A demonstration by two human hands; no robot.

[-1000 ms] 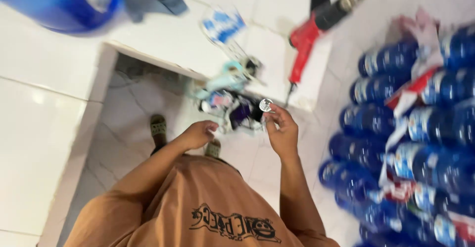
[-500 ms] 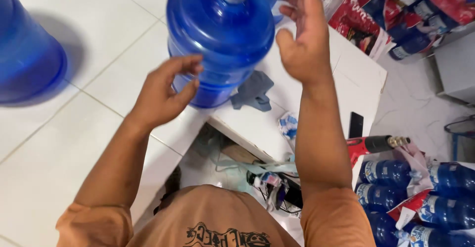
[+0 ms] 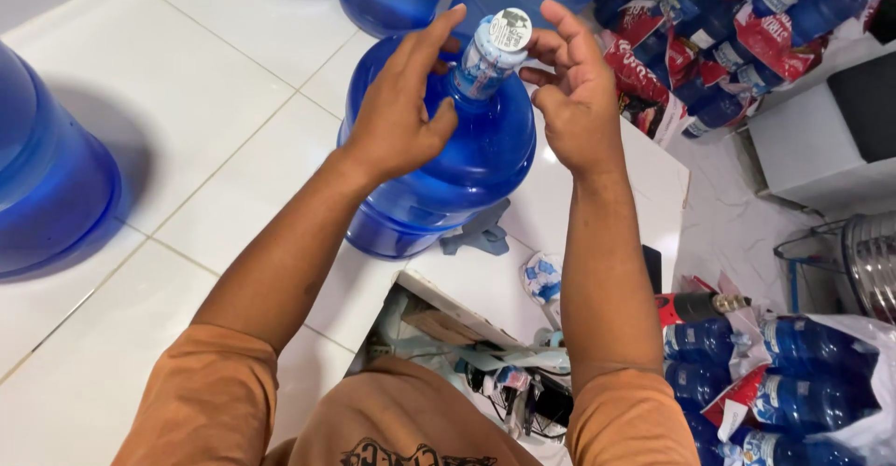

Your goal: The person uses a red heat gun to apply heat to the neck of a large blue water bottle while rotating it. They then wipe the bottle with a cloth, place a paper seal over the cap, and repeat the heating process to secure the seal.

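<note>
left hand (image 3: pixel 397 121) open, palm on blue jug (image 3: pixel 457 163); right hand (image 3: pixel 569 93) open — fingertips beside its cap (image 3: pixel 510 29)

Bright, even daylight fills the scene. The white tiled floor (image 3: pixel 187 139) is glossy and near glare. The large blue water jug (image 3: pixel 439 158) carries soft highlights on its shoulder and throws a dim bluish shadow left of its base. Both hands beside the jug's neck are sharp; the frame's far corners bend and soften slightly.
</note>
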